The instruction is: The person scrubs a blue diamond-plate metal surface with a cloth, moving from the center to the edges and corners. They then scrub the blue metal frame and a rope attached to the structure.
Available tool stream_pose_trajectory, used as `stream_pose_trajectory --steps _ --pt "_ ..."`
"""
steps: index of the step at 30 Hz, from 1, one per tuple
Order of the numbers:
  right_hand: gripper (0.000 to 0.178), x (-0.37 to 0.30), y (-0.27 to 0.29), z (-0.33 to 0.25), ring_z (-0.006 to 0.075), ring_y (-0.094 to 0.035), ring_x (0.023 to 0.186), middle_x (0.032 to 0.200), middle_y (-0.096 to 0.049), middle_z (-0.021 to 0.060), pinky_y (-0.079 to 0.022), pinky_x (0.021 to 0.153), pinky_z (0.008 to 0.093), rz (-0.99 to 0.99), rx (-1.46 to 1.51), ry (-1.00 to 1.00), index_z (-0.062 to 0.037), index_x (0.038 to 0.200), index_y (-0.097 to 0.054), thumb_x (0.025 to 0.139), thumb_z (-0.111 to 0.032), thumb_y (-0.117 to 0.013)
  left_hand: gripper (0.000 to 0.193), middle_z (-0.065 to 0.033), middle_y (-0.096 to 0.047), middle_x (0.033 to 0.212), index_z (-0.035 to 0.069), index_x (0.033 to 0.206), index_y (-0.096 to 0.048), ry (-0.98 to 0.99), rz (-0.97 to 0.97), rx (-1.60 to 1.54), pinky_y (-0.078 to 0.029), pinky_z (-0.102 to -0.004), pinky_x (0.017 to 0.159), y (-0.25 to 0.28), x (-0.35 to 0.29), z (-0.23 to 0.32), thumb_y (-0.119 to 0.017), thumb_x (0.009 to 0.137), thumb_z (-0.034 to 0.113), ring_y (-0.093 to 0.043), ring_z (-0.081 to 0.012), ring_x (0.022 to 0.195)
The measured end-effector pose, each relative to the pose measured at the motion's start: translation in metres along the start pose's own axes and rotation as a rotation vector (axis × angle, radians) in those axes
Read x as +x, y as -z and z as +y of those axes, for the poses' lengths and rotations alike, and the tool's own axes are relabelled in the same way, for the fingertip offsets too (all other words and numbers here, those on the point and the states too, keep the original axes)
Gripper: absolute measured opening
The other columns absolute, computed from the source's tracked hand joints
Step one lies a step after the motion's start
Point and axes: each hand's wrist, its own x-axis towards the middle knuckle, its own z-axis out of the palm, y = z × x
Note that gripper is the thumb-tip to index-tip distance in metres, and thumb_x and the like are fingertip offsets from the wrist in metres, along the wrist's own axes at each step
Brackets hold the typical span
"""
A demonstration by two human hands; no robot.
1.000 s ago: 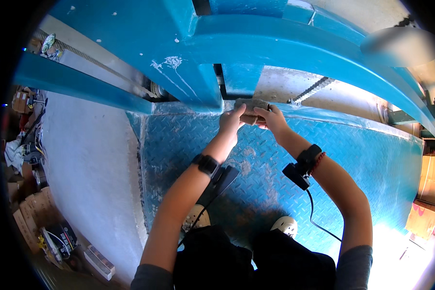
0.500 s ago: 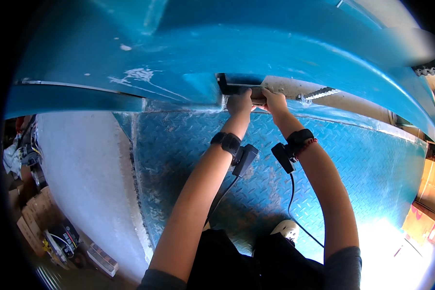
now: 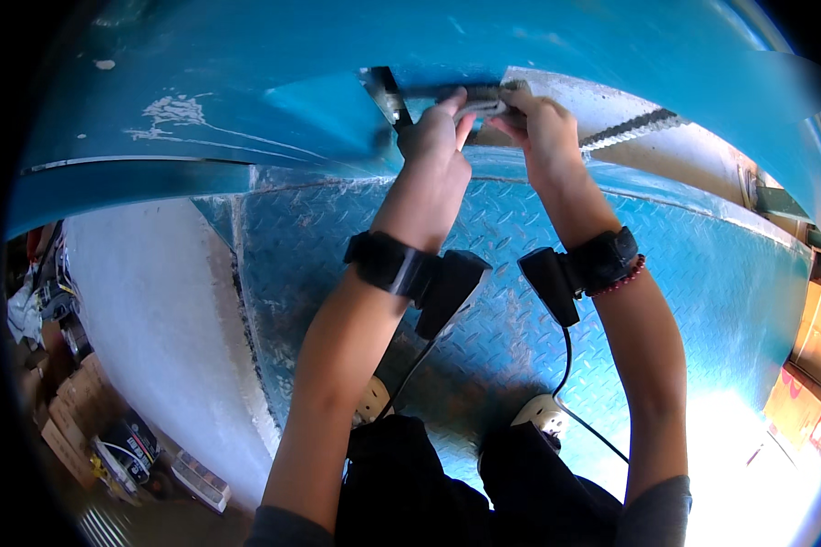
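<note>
My left hand [image 3: 433, 137] and my right hand [image 3: 543, 123] are close together at an opening in a large blue painted metal body. Between them they grip a short greyish-brown piece [image 3: 483, 108], its kind hard to make out behind the fingers. The left fingers close on its left end, while the right thumb and fingers pinch its right end. Left of it, a dark flat metal edge [image 3: 388, 96] shows by the opening. A ribbed, chain-like metal length [image 3: 631, 132] slants away just right of my right hand.
Blue tread-plate floor [image 3: 447, 365] spreads beneath my arms and feet. Scuffed blue metal [image 3: 274, 118] curves across the far side. Cardboard boxes [image 3: 77, 410] and a power strip [image 3: 201, 481] lie at the left; further cartons [image 3: 798, 392] stand right. Cables hang from both wrist straps.
Both hands have come up higher in the picture with the greyish-brown piece, and more of it shows between them. The view has shifted a little as well.
</note>
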Motion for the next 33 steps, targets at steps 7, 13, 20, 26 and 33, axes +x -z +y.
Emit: stream_pose_trajectory --steps 7,13,20,26,33 --pt "0.018 -0.04 -0.019 -0.048 0.0194 -0.062 0.079 0.089 -0.061 0.0149 -0.054 0.069 0.0255 -0.167 0.165 0.229 0.0099 0.091 -0.056 0.083 -0.005 -0.058 0.029 -0.0122 -0.057 0.107 -0.005 0.102 -0.056 -0.258 -0.07 0.022 -0.049 -0.0245 0.088 -0.044 -0.052 0.026 -0.07 0.078 0.007 -0.056 -0.0175 0.095" --pt "0.023 -0.054 -0.003 -0.048 0.0176 -0.06 0.079 0.089 -0.059 0.0121 -0.054 0.071 0.0264 -0.265 0.121 0.213 0.0097 0.095 -0.055 0.084 -0.009 -0.061 0.024 -0.0024 -0.061 0.1 0.006 0.097 -0.06 -0.451 -0.147 0.19 -0.035 -0.0323 0.094 -0.032 -0.066 0.019 -0.07 0.08 0.019 -0.053 -0.0138 0.098" --pt "0.025 -0.034 0.029 0.031 0.0183 -0.062 0.077 0.089 -0.061 0.0125 -0.056 0.067 0.0265 -0.097 -0.06 -0.149 0.0098 0.094 -0.061 0.083 -0.012 -0.063 0.026 -0.0037 -0.059 0.097 0.003 0.097 -0.059 0.01 0.132 0.299 -0.045 -0.0247 0.087 0.031 -0.026 -0.021 -0.072 0.078 0.015 -0.053 -0.0128 0.094" --pt "0.019 -0.02 -0.026 0.008 0.0208 -0.063 0.07 0.086 -0.062 0.0146 -0.056 0.059 0.0271 0.056 0.074 -0.052 0.0119 0.087 -0.06 0.08 -0.006 -0.064 0.025 -0.0063 -0.054 0.106 0.002 0.1 -0.055 -0.024 0.156 0.131 -0.047 -0.0214 0.083 0.001 -0.012 0.009 -0.069 0.082 0.013 -0.052 -0.0129 0.095" --pt "0.015 -0.055 -0.029 -0.048 0.0169 -0.058 0.082 0.089 -0.06 0.0112 -0.053 0.072 0.029 -0.33 0.313 0.272 0.0073 0.089 -0.058 0.082 -0.005 -0.063 0.027 -0.0101 -0.062 0.099 -0.003 0.101 -0.059 -0.512 -0.121 -0.02 -0.047 -0.0287 0.08 -0.044 -0.072 0.03 -0.068 0.082 0.013 -0.059 -0.0209 0.089"
